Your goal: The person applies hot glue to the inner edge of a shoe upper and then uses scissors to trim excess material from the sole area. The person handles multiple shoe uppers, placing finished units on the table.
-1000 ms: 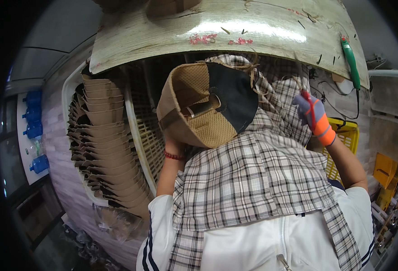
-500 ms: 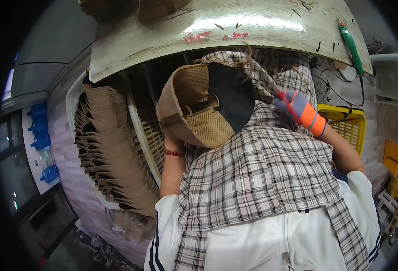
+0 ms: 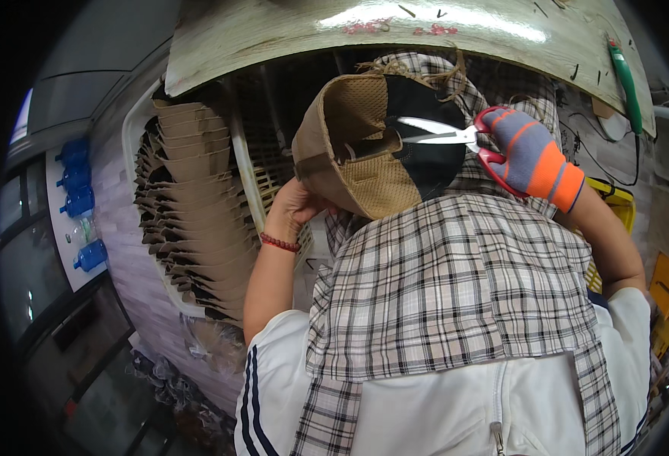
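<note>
A tan cap (image 3: 380, 182) of textured fabric, with a black brim-like part, is tilted over my lap with its hollow inside facing up. My left hand (image 3: 302, 204), bare with a red bead bracelet, grips its lower left side; the fingertips are partly hidden behind the fabric. In a grey and orange glove, my right hand (image 3: 528, 156) is closed around the red handles of a pair of scissors (image 3: 456, 135). The blades are spread and point left over the black part, near the tan strap inside. Whether they touch the fabric cannot be told.
Stacked tan caps (image 3: 197, 182) fill a pale crate on the left. Ahead, a worktable (image 3: 273, 47) carries dark scraps, pink bits and a green corded tool (image 3: 624, 83). A yellow basket (image 3: 615, 204) stands right of my lap. Several blue water bottles (image 3: 80, 199) stand far left.
My right hand has brought the scissors up with blades apart, pointing over the cap. The camera view has shifted, and the cap appears farther up and right.
</note>
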Action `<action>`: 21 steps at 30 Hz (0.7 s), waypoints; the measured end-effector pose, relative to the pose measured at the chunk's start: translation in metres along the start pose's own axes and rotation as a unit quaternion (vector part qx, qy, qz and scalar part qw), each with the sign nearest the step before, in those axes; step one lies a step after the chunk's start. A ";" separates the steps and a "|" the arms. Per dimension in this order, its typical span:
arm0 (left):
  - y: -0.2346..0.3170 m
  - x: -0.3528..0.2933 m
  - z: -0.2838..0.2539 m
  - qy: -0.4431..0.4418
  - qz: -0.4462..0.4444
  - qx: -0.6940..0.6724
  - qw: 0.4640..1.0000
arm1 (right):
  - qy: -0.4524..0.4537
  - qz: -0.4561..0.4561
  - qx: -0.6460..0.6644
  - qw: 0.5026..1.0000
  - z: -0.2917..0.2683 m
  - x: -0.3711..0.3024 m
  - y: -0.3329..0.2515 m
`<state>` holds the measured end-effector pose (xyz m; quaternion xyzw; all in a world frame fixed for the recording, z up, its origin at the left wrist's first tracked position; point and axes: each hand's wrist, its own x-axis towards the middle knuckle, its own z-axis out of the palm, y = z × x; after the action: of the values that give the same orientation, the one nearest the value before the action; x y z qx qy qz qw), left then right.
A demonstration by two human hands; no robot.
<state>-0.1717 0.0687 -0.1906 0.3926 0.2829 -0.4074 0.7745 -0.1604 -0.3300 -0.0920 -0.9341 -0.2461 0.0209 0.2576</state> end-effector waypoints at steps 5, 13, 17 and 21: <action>-0.003 0.000 0.006 -0.028 0.034 0.007 0.999 | -0.178 -0.053 -0.056 0.981 0.002 0.030 -0.019; -0.003 -0.005 0.021 -0.045 0.041 0.039 0.997 | -0.266 -0.032 -0.059 0.962 0.009 0.040 -0.031; -0.003 -0.009 0.026 -0.031 0.053 0.044 0.997 | -0.275 -0.022 -0.085 0.957 0.010 0.039 -0.029; -0.010 -0.002 0.020 -0.024 0.075 0.040 0.996 | -0.239 -0.046 -0.087 0.966 0.008 0.037 -0.029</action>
<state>-0.1788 0.0493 -0.1817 0.4333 0.2180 -0.3683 0.7932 -0.1423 -0.2874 -0.0817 -0.9085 -0.3441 0.2105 0.1093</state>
